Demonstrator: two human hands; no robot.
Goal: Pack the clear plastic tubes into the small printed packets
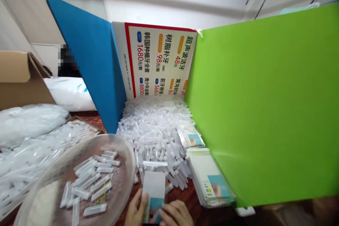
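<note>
Packet (153,184) lies between the left hand (136,208), whose thumb clamps its left edge, and the right hand (178,213), fingers curled at its right edge (whether they pinch, I cannot tell); it looks light and slick, likely to bend, best held by both long edges, plastic tubes (156,139) just beyond the grip

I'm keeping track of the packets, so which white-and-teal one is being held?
The packet at bottom centre, with the left hand and right hand on it; the other visible packets lie beside the green panel, untouched.
</note>
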